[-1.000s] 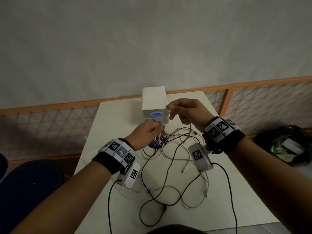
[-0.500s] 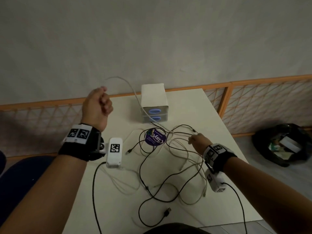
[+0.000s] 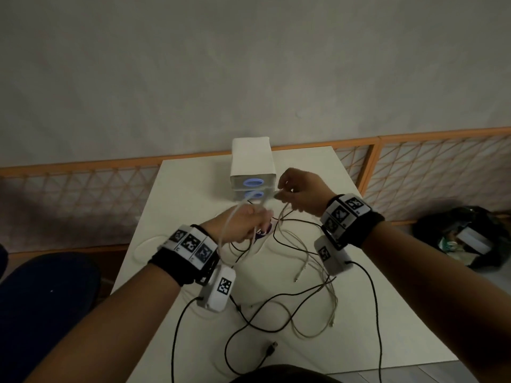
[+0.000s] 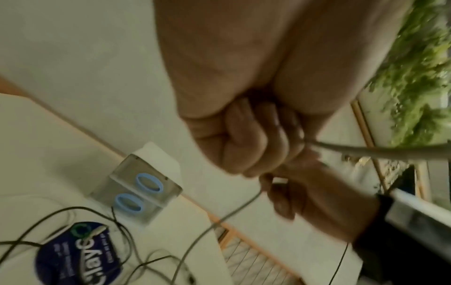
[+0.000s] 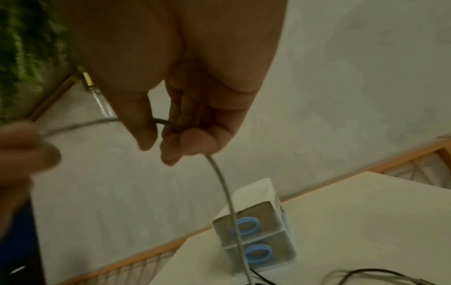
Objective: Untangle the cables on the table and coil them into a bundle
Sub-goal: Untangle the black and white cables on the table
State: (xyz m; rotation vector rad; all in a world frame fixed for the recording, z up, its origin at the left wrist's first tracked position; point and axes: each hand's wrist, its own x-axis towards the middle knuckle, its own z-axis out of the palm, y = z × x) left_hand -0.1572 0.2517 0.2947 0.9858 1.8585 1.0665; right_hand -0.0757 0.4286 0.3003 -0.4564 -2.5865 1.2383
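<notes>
A tangle of black and white cables (image 3: pixel 290 288) lies on the white table (image 3: pixel 387 327). My left hand (image 3: pixel 257 217) is raised in front of the box and grips loops of a white cable (image 3: pixel 229 230) in its fist (image 4: pixel 256 146). Just to its right, my right hand (image 3: pixel 282 190) pinches the same white cable (image 5: pixel 227 192) between thumb and fingertips (image 5: pixel 146 138); from there it hangs down to the tangle. A black USB plug (image 3: pixel 269 352) lies loose near the front edge.
A white box with two blue rings (image 3: pixel 251 167) stands at the table's back, with a round purple label (image 4: pixel 78 256) in front of it. An orange lattice fence (image 3: pixel 83 189) runs behind. A dark bag (image 3: pixel 464 239) sits on the floor at right, a blue seat (image 3: pixel 41 299) at left.
My left hand came back from high at the far left to the middle, with a loop of white cable now hanging from it. My right hand rose off the tangle to meet it.
</notes>
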